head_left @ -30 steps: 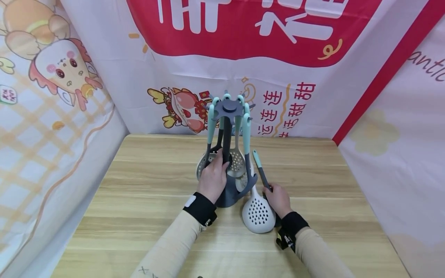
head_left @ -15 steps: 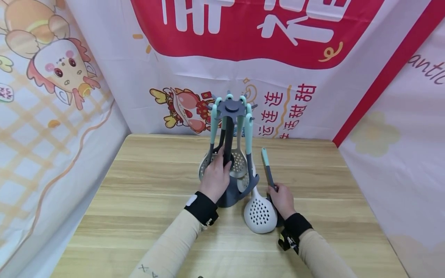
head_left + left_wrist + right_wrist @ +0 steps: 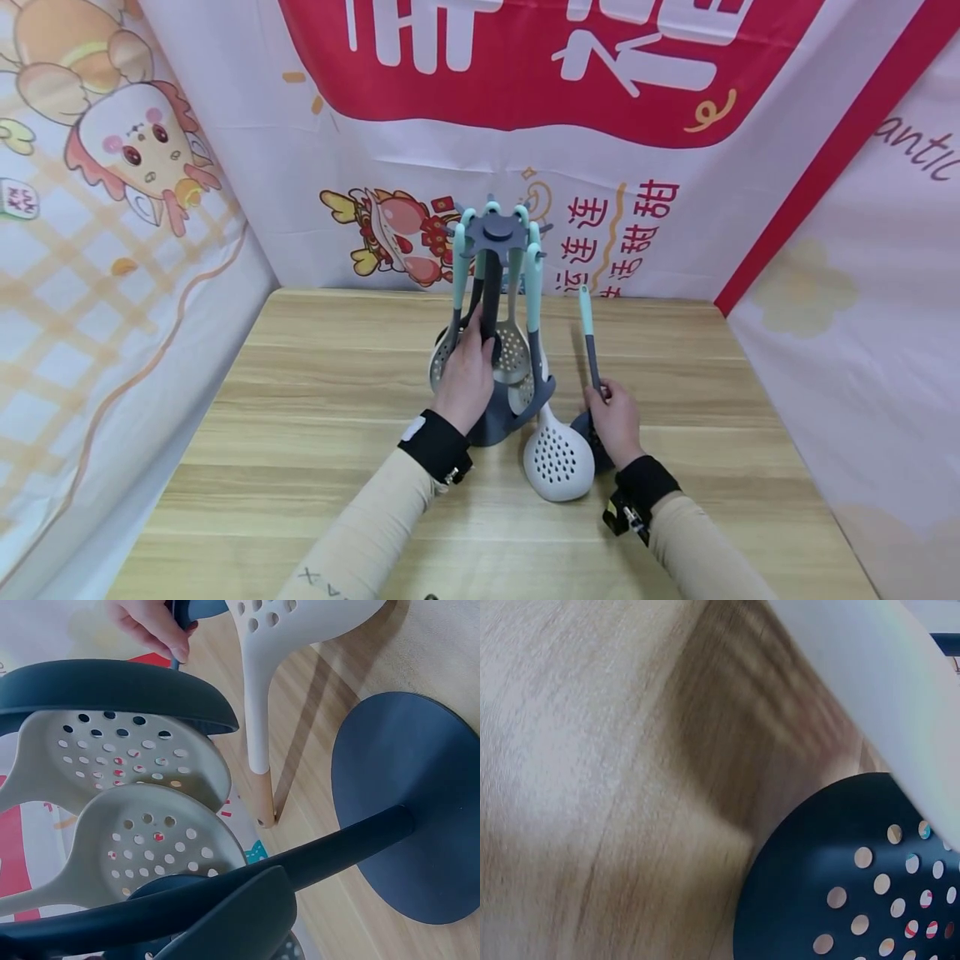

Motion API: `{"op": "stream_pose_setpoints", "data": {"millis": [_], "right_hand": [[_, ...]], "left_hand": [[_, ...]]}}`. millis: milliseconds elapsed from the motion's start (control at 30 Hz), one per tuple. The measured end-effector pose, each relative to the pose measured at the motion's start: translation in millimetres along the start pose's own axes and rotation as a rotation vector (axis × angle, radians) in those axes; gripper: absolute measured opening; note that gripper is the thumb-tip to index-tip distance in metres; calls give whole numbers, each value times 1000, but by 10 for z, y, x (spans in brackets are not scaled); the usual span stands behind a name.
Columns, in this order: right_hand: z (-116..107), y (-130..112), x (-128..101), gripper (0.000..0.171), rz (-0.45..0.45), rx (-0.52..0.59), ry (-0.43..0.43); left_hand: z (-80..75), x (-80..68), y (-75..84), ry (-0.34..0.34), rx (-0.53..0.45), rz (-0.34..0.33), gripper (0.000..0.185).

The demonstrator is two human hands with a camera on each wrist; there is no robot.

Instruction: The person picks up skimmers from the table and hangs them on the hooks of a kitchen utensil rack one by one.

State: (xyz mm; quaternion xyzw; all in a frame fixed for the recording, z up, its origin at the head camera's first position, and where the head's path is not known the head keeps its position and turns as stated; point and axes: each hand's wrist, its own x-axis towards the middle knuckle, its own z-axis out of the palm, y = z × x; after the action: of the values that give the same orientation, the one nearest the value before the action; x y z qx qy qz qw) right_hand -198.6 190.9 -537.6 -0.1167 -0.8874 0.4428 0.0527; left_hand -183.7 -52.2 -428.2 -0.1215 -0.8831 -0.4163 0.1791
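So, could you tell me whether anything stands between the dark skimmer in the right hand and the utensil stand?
Yes. The white slotted skimmer leans between them, its head on the table and its handle rising against the utensil stand. The right hand grips the dark skimmer just to its right; the left hand holds the stand's pole.

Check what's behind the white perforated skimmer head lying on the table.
Behind the white perforated skimmer head sits a dark perforated skimmer head, its handle gripped by the right hand. Most of it is hidden in the head view.
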Motion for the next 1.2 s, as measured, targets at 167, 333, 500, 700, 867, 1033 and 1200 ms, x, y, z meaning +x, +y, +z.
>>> {"op": "stream_pose_setpoints", "data": {"millis": [167, 333, 500, 700, 867, 1033, 1200], "right_hand": [[-45, -17, 5, 41, -33, 21, 24], [-75, -47, 5, 39, -48, 41, 73], [-97, -60, 0, 37, -67, 53, 125], [-130, -79, -4, 35, -67, 76, 134], [-155, -94, -8, 34, -75, 84, 144], [-177, -143, -29, 34, -66, 125, 152], [-202, -252, -74, 33, -121, 172, 186]], "left_hand": [[-7, 17, -22, -12, 22, 14, 51], [-21, 25, -35, 7, 72, 44, 46], [-23, 38, -61, 78, 111, 119, 35], [-18, 40, -73, 111, 109, 153, 29], [-19, 38, -85, 107, 113, 156, 29], [-18, 37, -91, 115, 116, 165, 29], [-15, 42, -93, 129, 105, 172, 29]]}}
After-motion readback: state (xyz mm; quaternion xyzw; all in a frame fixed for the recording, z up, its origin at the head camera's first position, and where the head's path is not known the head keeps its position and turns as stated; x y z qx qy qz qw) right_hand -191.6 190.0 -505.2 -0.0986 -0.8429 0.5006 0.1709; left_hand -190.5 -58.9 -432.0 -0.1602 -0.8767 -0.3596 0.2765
